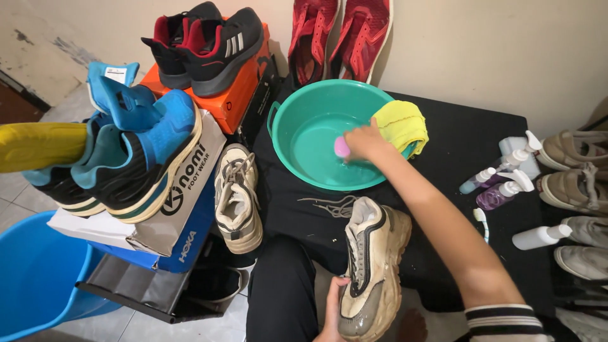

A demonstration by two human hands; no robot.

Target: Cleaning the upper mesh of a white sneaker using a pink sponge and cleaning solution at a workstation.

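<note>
Two hands are working at once. The right hand (362,142), upper centre of the frame, is closing its grip around a small pink brush (342,147) and dipping it in the shallow water of the teal basin (297,120). The left hand (332,310), bottom centre, is gripping the heel of the beige sneaker (370,266), fingers wrapped around it, toe pointing up-frame towards the basin.

The sneaker is sitting just below the basin, laces out; the loose laces (332,206) are lying on the black mat (456,145) between the two. A yellow cloth (402,126) is hanging over the basin's right rim, touching the right hand's wrist area.

To do this step well, I'd say: wet the bristles fully, shake the excess off inside the basin so nothing is dripping across the mat, and keep the heel pinned so the shoe isn't twisting under the brush. The shoe's lower side is already looking wet and shiny, so a light load of water should be enough.

Further out: the matching sneaker (237,199) is lying left of centre, with spray bottles (506,183) and a toothbrush (481,221) on the right. Blue trainers (126,152) are sitting on boxes at left, black ones (209,44) on an orange box (234,95) at upper left, and red shoes (342,35) against the wall at top.
</note>
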